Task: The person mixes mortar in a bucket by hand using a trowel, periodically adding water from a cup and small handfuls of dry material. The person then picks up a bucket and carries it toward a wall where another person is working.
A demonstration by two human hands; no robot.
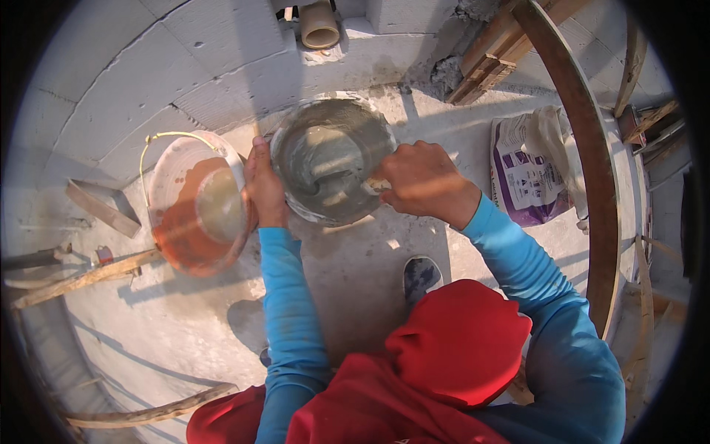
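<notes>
A round bucket (285,197) with grey wet mortar (333,150) stands before me against the block wall. My right hand (421,177) is closed around the pale, crusted handle (377,186) of a hand tool at the bucket's right side. The tool's working end is hidden in the mortar and cannot be named. My left hand (265,186) grips the mixing bucket at its left side; which part is hidden. A tan stick-like piece (257,129) shows beyond its thumb. Close by on the left is an orange-stained bucket (183,222) with cloudy liquid and a yellow cord handle (183,133).
A purple and white bag (527,172) bearing print stands at right, beside a curved-looking plank (599,166). A pipe (320,28) protrudes from the block wall (216,50). Wooden beams (488,66) lean at upper right. A wood strip (83,280) lies at left.
</notes>
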